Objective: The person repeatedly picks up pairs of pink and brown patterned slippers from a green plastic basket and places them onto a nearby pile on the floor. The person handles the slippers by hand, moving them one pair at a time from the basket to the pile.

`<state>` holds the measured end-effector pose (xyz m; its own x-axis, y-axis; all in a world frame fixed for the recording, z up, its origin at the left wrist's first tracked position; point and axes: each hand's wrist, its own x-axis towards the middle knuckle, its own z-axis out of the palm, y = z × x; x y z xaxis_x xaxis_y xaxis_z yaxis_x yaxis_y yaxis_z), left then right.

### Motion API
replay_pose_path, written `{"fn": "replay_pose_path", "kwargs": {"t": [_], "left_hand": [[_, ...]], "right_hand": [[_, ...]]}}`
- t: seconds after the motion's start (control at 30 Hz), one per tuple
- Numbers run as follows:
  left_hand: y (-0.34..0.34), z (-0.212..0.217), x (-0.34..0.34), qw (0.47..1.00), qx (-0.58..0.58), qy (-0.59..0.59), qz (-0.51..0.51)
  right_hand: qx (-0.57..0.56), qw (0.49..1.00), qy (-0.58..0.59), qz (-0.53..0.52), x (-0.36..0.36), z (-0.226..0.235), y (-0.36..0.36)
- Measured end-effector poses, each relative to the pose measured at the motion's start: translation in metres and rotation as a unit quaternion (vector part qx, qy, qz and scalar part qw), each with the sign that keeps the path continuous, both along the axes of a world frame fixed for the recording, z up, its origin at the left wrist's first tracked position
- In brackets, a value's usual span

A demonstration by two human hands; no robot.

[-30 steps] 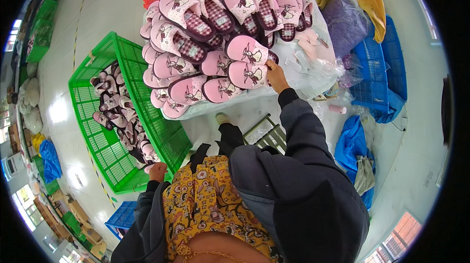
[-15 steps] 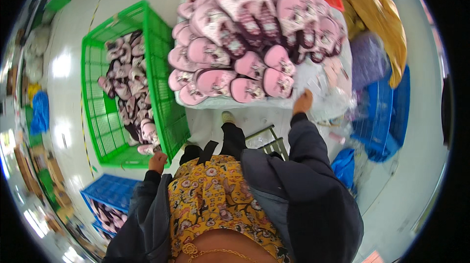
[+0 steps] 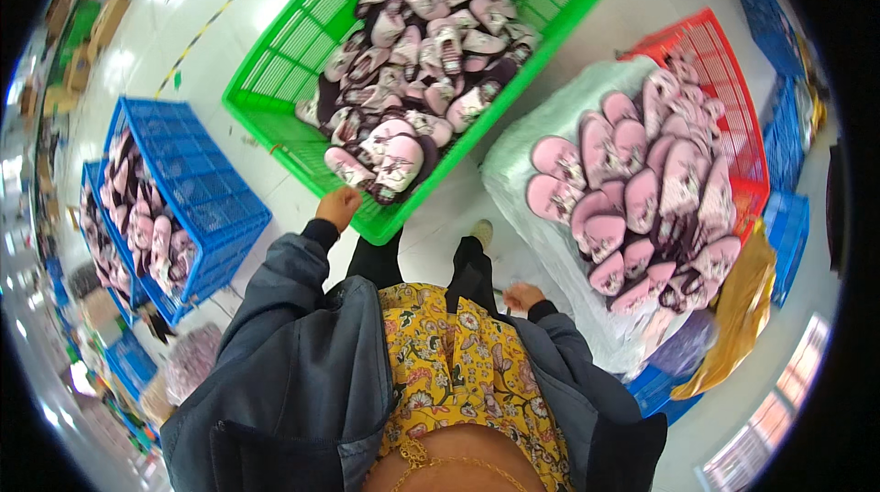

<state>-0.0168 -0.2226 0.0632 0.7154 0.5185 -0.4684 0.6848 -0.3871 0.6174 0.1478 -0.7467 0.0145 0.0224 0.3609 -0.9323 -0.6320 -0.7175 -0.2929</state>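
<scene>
My left hand [image 3: 340, 208] is at the near corner of a large green plastic crate [image 3: 275, 148], its fingers curled at the rim. Many pink and dark slippers [image 3: 394, 158] lie heaped inside, a few pale pink ones on top beside that corner. My right hand [image 3: 524, 296] is low in front of my body, fingers closed. A thin dark edge shows by its fingertips, too small to name. To its right, pairs of pink slippers [image 3: 642, 199] are stacked on a plastic-wrapped surface [image 3: 541, 158].
Blue crates [image 3: 202, 190] with more slippers stand at the left. A red crate [image 3: 724, 71] of slippers sits behind the wrapped surface. Yellow sheeting [image 3: 733, 327] and blue crates [image 3: 779, 235] are at the right. A yellow-black line [image 3: 220, 11] marks the floor.
The view has swung left: the green crate is now in front and the wrapped surface at the right. My right hand has left that surface's edge and come in toward my body.
</scene>
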Motion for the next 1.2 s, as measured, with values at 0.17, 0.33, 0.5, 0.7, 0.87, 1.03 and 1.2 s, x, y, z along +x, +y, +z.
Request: {"fn": "replay_pose_path", "kwargs": {"t": [0.17, 0.33, 0.5, 0.7, 0.87, 1.03, 1.2], "left_hand": [[0.100, 0.002, 0.001, 0.995, 0.021, 0.010, 0.093], [0.203, -0.024, -0.011, 0.984, 0.114, 0.010, 0.137], [0.282, -0.041, -0.011, 0.965, 0.233, -0.012, 0.117], [0.333, -0.073, -0.002, 0.934, 0.358, 0.013, 0.013], [0.326, -0.064, 0.022, 0.929, 0.363, 0.061, 0.046], [0.326, -0.063, 0.019, 0.925, 0.366, 0.079, 0.061], [0.326, -0.069, 0.023, 0.923, 0.371, 0.081, 0.058]], "right_hand": [[0.085, 0.988, -0.127, 0.018, 0.061, 0.091, 0.234], [0.144, 0.970, -0.197, -0.023, 0.073, 0.081, 0.390], [0.145, 0.969, -0.200, -0.003, 0.091, 0.013, 0.496], [0.180, 0.946, -0.263, 0.050, 0.133, -0.118, 0.575], [0.152, 0.879, -0.402, 0.205, 0.155, -0.206, 0.606], [0.137, 0.834, -0.467, 0.262, 0.163, -0.252, 0.641], [0.091, 0.792, -0.522, 0.305, 0.159, -0.290, 0.682]]}}
